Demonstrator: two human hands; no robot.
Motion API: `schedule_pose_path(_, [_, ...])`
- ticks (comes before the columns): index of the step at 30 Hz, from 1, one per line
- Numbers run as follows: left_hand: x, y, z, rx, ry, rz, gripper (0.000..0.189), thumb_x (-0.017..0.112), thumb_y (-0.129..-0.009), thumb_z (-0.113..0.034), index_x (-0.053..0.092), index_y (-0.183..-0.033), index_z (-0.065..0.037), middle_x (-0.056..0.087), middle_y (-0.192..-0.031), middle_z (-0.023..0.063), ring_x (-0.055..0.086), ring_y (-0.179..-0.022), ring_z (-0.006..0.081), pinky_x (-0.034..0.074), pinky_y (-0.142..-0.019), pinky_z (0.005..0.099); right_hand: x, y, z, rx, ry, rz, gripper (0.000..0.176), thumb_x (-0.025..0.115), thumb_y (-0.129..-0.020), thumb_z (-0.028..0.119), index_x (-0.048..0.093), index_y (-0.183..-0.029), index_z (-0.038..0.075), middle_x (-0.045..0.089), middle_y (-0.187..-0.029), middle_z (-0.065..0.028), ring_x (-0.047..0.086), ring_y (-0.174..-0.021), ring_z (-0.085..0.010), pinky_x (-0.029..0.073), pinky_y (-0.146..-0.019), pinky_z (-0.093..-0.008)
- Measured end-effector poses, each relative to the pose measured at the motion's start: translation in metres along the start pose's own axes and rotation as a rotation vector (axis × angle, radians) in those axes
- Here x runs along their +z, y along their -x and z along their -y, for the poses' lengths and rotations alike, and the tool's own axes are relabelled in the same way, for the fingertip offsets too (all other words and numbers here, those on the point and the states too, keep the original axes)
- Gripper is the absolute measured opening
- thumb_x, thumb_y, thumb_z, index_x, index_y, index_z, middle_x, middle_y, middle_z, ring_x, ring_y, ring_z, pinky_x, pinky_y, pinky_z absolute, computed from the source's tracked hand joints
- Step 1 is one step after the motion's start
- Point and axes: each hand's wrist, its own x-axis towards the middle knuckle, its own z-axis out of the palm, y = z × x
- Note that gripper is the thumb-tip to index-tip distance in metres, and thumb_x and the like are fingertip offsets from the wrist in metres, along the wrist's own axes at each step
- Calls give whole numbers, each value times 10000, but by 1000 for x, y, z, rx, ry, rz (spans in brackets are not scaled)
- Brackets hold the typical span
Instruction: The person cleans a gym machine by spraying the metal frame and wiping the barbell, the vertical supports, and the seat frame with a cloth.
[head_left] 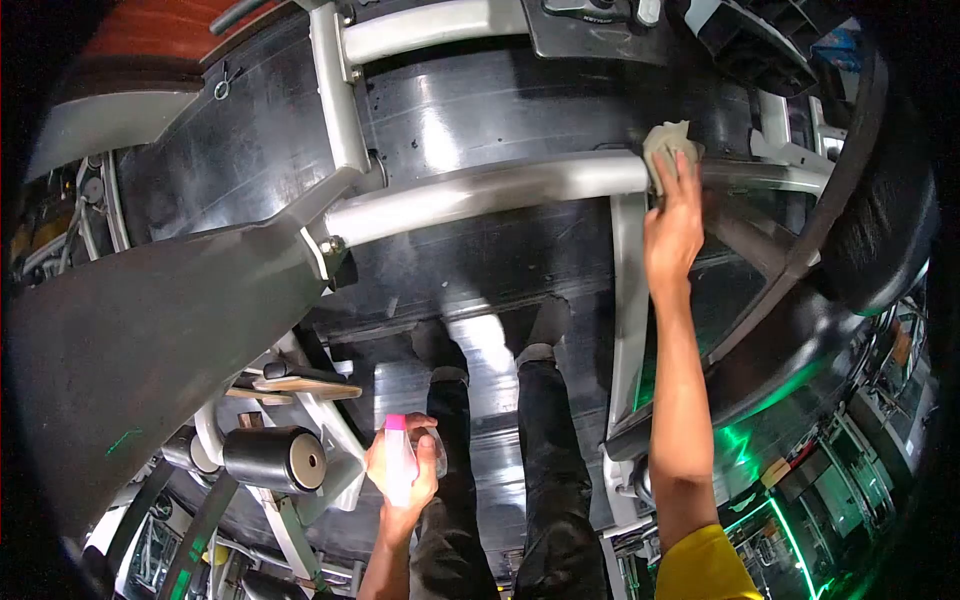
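Note:
My right hand (672,225) presses a crumpled pale cloth (668,145) against the right part of a silver metal tube (490,190). This tube belongs to the frame of a gym machine and runs across the view. Low in the middle, my left hand (405,475) is wrapped around a spray bottle (400,455) with a white body and a pink part at its top. The bottle is held upright-looking beside my left leg, away from the tube.
A wide dark grey panel (180,340) fills the left side. Below it sits a black foam roller (275,460). Black padded cushions (890,220) curve along the right. My legs stand on black flooring (420,280), and a silver upright (628,300) rises near my right arm.

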Motion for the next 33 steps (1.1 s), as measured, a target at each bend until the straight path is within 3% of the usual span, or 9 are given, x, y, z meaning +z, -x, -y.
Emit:
schedule_pose_path(3, [-2,4,6,9,-1,15,108,589,-830,-79,619,-889,7,659,-793,95,617,-596,189,482,-574,295,15,-9,4,96,51,-22,485,551,-716,-101,637,-1143,112,473,-1370,-126,377,-1308,-356,347,-1084,-410])
schedule_pose_path(7, [-1,6,17,52,9,44,109,589,-818,-61,613,-894,13,658,-796,95,606,-585,186,481,-574,294,39,-2,39,75,-46,-83,505,495,-681,-83,642,-1128,97,532,-1297,-155,418,-1268,-374,325,-1079,-427])
schedule_pose_path(9, [0,12,20,31,30,64,111,589,-811,-55,611,-894,15,658,-798,95,605,-587,185,482,-577,294,52,11,73,-52,-106,-213,462,521,-676,-82,652,-1074,112,577,-1226,-140,472,-1221,-342,390,-1012,-437])
schedule_pose_path(14, [-2,28,31,-59,118,81,110,590,-780,-30,605,-878,17,661,-808,108,615,-603,195,490,-576,297,61,26,141,-99,-182,45,429,574,-717,-65,648,-1099,114,552,-1275,-92,433,-1267,-296,360,-1056,-445])
schedule_pose_path(20, [12,57,33,-38,144,-1,119,575,-748,9,601,-864,13,659,-793,109,621,-601,210,495,-570,305,58,26,115,-417,-276,-16,372,555,-748,-51,680,-1057,115,541,-1301,-119,471,-1248,-313,454,-988,-430])
schedule_pose_path(25, [42,89,22,13,122,-28,168,585,-717,51,613,-877,8,652,-780,101,607,-590,186,489,-566,281,43,40,94,-424,-367,18,426,536,-731,-91,669,-1064,139,556,-1286,-80,464,-1250,-310,469,-972,-405])
schedule_pose_path(28, [66,124,25,-135,399,-21,146,588,-728,83,603,-857,17,666,-817,104,613,-618,152,488,-585,260,41,65,83,-381,-373,-69,436,528,-726,-94,657,-1076,132,558,-1275,-108,484,-1218,-327,452,-981,-412])
schedule_pose_path(29, [69,130,22,-56,376,-3,156,597,-716,88,604,-858,22,666,-825,107,611,-611,157,491,-587,262,39,77,78,-393,-377,-77,436,528,-726,-94,657,-1076,132,558,-1275,-108,484,-1218,-327,452,-981,-412])
schedule_pose_path(33, [67,158,-4,-21,390,2,189,600,-732,80,629,-907,15,662,-825,103,608,-607,159,488,-582,257,47,142,22,89,-1004,594,384,462,-832,-60,614,-1159,73,583,-1243,-110,542,-1161,-215,399,-1000,-323])
